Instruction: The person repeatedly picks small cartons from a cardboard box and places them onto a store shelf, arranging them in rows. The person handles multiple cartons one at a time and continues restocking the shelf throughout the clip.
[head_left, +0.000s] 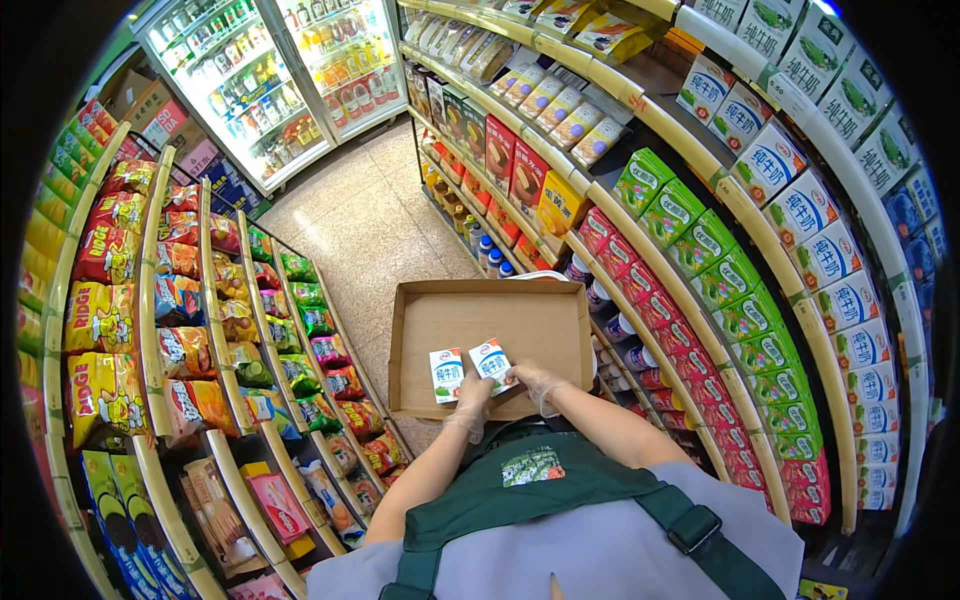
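An open, shallow cardboard box (487, 315) is in front of my body. Two white milk cartons with blue lettering lie inside it near its front side. My right hand (541, 381), in a clear plastic glove, grips the right edge of the tilted right milk carton (491, 364). On that same carton's lower left corner are the fingers of my left hand (472, 401), also gloved. The left milk carton (446, 375) sits just beside my left hand; whether the fingers touch it is hard to tell.
Along the right, shelves hold a row of white milk cartons (831, 255), green drink cartons (739, 300) and red-pink cartons (667, 330). Snack bags (101, 315) fill the left shelves. Beyond the box, a tiled floor aisle (360, 217) leads to a lit glass-door drinks fridge (262, 90).
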